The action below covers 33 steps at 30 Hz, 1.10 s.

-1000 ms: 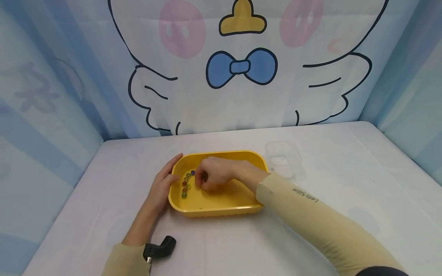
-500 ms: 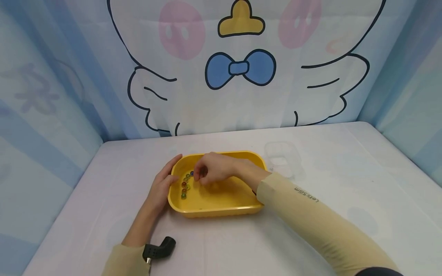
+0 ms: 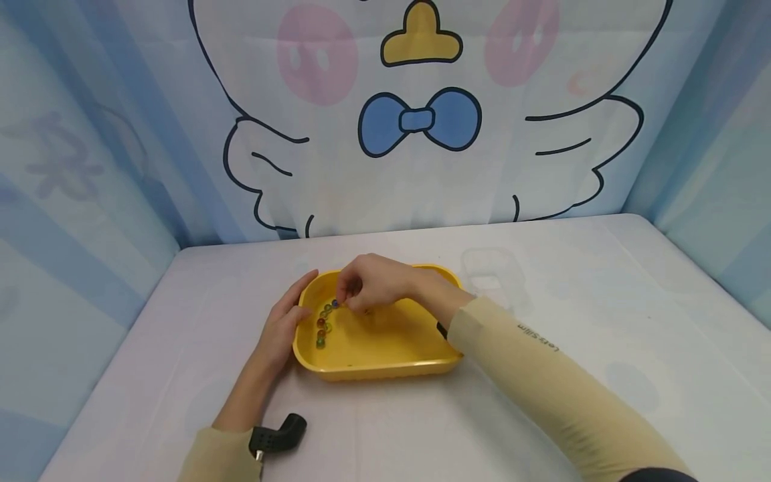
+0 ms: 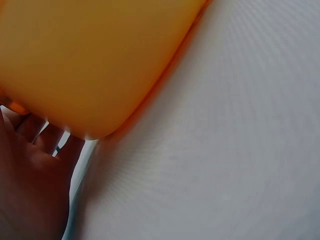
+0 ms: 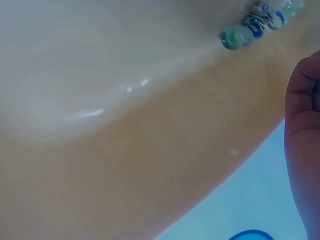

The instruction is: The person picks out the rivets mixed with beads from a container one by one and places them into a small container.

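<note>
A yellow tray [image 3: 385,367] lies on the table with several glass marbles [image 3: 321,323] in a curved row along its left side. The right wrist view shows clear, green and blue marbles [image 5: 237,37] against the tray wall. My left hand [image 3: 280,329] grips the tray's left end, thumb over the rim and fingers outside, below the rim in the left wrist view. My right hand [image 3: 379,281] is over the tray's back part, fingers curled, their tips beside the blue marble [image 3: 335,304]. Whether they pinch anything is hidden. A small reddish spot shows below that hand.
A clear plastic container [image 3: 495,274] stands on the white table [image 3: 542,402] behind the tray's right end. A printed cloth backdrop [image 3: 415,187] rises at the table's far edge, with cloth at both sides. A black wrist device [image 3: 280,432] sits on the left sleeve.
My right hand has moved toward the back of the tray and slightly left, uncovering more of the tray floor. The left hand, tray and visible marbles stay in place.
</note>
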Each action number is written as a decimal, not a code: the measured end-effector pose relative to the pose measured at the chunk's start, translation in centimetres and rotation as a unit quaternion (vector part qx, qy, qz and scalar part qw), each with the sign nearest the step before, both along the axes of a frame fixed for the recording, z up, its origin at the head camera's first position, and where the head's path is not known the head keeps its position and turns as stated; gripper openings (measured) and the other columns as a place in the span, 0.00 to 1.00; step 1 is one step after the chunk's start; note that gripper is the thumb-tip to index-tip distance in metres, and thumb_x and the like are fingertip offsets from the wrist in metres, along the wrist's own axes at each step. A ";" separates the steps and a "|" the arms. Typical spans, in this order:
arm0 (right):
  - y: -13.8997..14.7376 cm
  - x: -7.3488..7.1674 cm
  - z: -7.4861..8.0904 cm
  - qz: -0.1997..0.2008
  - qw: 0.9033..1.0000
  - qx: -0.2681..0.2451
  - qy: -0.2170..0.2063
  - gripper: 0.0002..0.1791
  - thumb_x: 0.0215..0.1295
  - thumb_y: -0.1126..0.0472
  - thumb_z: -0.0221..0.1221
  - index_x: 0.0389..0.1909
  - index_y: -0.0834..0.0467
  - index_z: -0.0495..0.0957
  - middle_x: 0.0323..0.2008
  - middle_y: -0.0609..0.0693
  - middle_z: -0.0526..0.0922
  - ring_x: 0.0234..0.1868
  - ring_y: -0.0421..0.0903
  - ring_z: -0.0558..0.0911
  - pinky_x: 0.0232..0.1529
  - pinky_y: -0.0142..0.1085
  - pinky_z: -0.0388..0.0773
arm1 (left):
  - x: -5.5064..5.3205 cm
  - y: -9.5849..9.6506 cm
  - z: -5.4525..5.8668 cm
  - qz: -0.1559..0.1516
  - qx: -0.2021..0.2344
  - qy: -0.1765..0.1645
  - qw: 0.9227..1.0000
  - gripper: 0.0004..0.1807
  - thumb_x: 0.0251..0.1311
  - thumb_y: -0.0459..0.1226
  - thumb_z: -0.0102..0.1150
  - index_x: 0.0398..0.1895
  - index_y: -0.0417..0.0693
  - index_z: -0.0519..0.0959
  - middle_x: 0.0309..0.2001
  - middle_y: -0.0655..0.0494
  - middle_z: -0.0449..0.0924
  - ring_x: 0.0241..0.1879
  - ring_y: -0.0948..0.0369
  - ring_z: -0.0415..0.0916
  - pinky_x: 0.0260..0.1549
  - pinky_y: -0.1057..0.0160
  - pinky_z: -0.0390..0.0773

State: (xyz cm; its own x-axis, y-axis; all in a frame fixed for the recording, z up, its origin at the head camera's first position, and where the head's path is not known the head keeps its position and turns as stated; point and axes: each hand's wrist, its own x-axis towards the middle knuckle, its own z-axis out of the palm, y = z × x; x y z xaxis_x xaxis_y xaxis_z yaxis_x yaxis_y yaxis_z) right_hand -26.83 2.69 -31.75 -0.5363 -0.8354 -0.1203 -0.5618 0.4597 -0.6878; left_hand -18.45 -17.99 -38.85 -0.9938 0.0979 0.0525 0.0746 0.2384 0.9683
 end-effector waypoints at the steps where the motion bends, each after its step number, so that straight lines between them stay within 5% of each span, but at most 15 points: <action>1: 0.0 0.0 0.2 -0.002 1.000 -0.004 -0.001 0.09 0.61 0.69 0.61 0.41 0.65 0.84 0.33 0.49 0.82 0.33 0.43 0.77 0.34 0.30 0.76 | 0.0 0.0 0.0 0.000 0.000 0.000 1.000 0.36 0.65 0.30 0.37 0.79 0.49 0.58 0.78 0.55 0.53 0.77 0.55 0.48 0.74 0.48 0.46; 13: 1.1 0.0 2.3 -0.041 0.999 -0.019 0.005 0.10 0.63 0.68 0.62 0.44 0.63 0.84 0.37 0.48 0.83 0.39 0.47 0.78 0.44 0.32 0.80 | -0.1 0.1 0.2 0.003 0.004 -0.005 1.000 0.36 0.65 0.30 0.38 0.79 0.51 0.59 0.78 0.54 0.53 0.77 0.55 0.48 0.74 0.48 0.45; 33: 4.5 -0.4 4.5 -0.088 0.994 -0.071 0.004 0.08 0.63 0.69 0.59 0.42 0.61 0.83 0.38 0.52 0.82 0.39 0.50 0.78 0.44 0.35 0.80 | 0.2 0.3 0.7 0.004 0.011 -0.017 1.000 0.36 0.66 0.29 0.38 0.79 0.52 0.58 0.79 0.55 0.52 0.77 0.56 0.46 0.75 0.50 0.43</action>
